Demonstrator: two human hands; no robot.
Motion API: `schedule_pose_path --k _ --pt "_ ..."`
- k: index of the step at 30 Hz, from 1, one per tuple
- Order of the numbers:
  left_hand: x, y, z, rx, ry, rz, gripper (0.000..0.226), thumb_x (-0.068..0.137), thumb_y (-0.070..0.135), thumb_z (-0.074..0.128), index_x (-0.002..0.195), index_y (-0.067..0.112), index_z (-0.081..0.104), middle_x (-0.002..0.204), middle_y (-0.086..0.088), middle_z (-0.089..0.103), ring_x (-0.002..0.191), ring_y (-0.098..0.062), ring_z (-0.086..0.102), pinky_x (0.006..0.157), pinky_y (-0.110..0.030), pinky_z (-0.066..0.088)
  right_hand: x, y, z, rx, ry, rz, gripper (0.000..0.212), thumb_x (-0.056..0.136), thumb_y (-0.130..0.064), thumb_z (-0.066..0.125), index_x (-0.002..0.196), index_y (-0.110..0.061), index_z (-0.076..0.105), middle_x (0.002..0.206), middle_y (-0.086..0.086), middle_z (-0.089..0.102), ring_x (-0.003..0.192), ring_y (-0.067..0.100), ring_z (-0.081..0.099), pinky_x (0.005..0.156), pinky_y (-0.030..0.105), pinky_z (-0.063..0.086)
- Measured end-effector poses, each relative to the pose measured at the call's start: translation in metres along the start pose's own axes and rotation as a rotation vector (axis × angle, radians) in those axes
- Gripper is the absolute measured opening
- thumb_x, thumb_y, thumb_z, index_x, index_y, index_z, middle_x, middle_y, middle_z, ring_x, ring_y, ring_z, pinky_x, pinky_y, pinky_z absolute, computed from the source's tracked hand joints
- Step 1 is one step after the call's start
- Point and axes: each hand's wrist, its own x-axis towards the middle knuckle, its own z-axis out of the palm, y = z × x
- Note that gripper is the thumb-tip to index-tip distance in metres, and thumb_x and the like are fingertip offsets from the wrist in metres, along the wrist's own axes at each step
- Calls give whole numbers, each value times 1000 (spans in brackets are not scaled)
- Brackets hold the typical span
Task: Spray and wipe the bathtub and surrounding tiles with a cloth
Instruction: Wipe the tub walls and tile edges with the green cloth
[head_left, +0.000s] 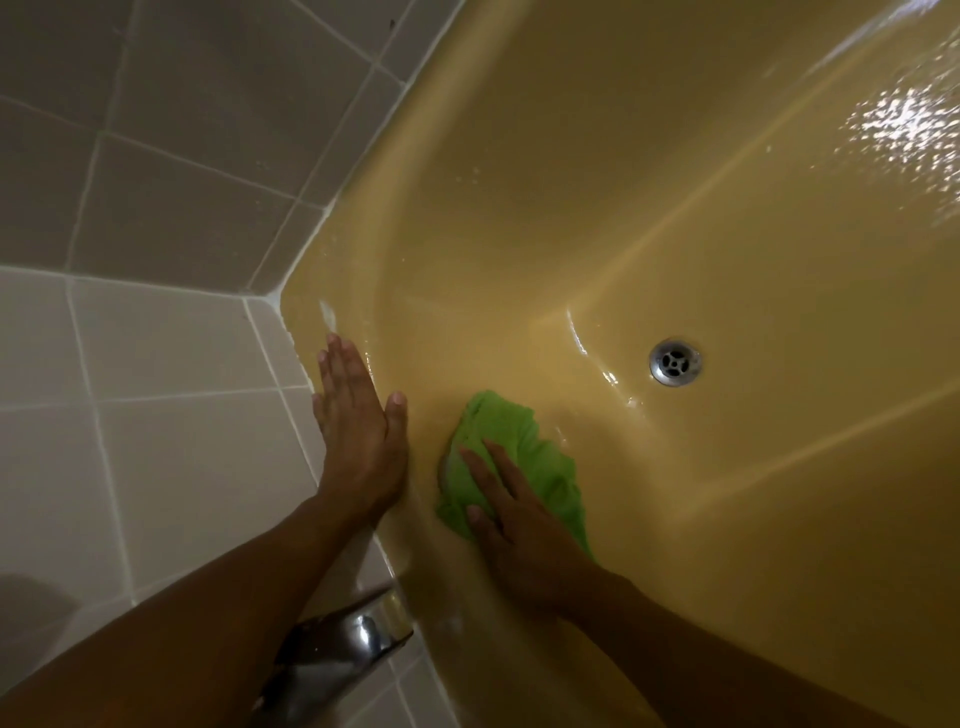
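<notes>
Head view looked steeply down into one corner of a yellow bathtub (675, 208). At the far left the tiles (156, 457) of the surround met the tub's rim. They looked dull and dry with no streaks, so I judged them not yet wiped, though the dim light made that hard to say. The left hand (358, 421) lay flat on the rim just beside the tile edge, its grip open, fingers straight and holding nothing, seemingly as a brace. Below it a chrome tap (337, 660) was blurred and partly covered by the left forearm. To the right, the green cloth (504, 421) sat bunched on the tub's sloping inner wall just below the rim. The right hand (514, 519) pressed it down with straight fingers, the grip open rather than curled round it. Farther right lay the drain (675, 362), apart from the cloth. At the far right the tub surface showed a wet glare (904, 124) and droplets, which suggested that spraying or rinsing was already done there. Wiping seemed under way at this corner, with much of the tub left to do. The far end of the tub was cut off, and no spray bottle was in view.
</notes>
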Motion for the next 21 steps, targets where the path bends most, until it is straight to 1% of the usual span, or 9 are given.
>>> schedule_pose_path --k 2,4,9,11,13,15,16,19,21 --pt "0 1 2 2 15 2 78 100 44 27 162 19 -15 169 5 -21 155 -11 -21 126 -53 -5 8 -2 -3 32 10 32 56 105 -55 32 153 -58 2 169 -14 -7 156 18 6 126 45 14" --pt "0 2 3 5 34 0 78 100 43 27 162 19 -14 170 5 -21 155 -11 -20 126 -53 -4 14 -10 -3 34 33 4 55 105 -55 33 154 -57 8 169 -13 -3 156 20 7 125 49 17" --pt "1 3 6 -1 51 -6 77 101 41 29 162 21 -13 170 6 -19 155 -10 -20 126 -54 -3 10 -9 3 -86 67 -98 48 105 -49 31 153 -52 25 169 -12 -2 156 25 5 126 47 12" --pt "3 3 5 -5 66 0 77 101 40 30 162 22 -12 170 7 -18 155 -10 -19 126 -55 -3 10 -12 -2 -122 68 -111 46 107 -44 34 152 -47 30 170 -7 -1 156 22 5 127 38 4" --pt "5 1 5 -17 75 16 77 101 40 31 163 24 -11 170 8 -17 155 -8 -18 126 -56 -2 14 -22 -10 -132 37 -80 46 108 -42 38 153 -44 32 170 -3 2 154 18 5 117 20 -11" --pt "8 0 4 -36 82 33 76 101 41 32 163 26 -10 170 10 -16 155 -7 -18 125 -57 -2 18 -26 -12 -126 25 -60 48 107 -45 38 154 -45 30 170 -3 3 153 15 5 109 15 -16" --pt "11 0 4 -42 87 35 76 100 41 32 163 27 -9 170 11 -15 155 -7 -17 125 -58 -2 18 -24 -10 -110 33 -56 48 107 -47 37 154 -48 27 170 -6 2 153 14 4 112 17 -14" --pt "16 0 4 -49 104 21 76 100 40 33 163 30 -8 170 13 -14 155 -7 -15 125 -59 -2 5 -12 -1 1 37 -15 51 106 -52 31 152 -61 10 168 -18 -9 154 8 0 124 32 2" --pt "18 1 4 -55 113 14 74 101 42 31 163 31 -8 170 13 -13 156 -7 -15 125 -59 -2 -5 0 2 65 30 48 52 107 -51 29 150 -60 2 167 -21 -10 152 2 -1 126 32 5"
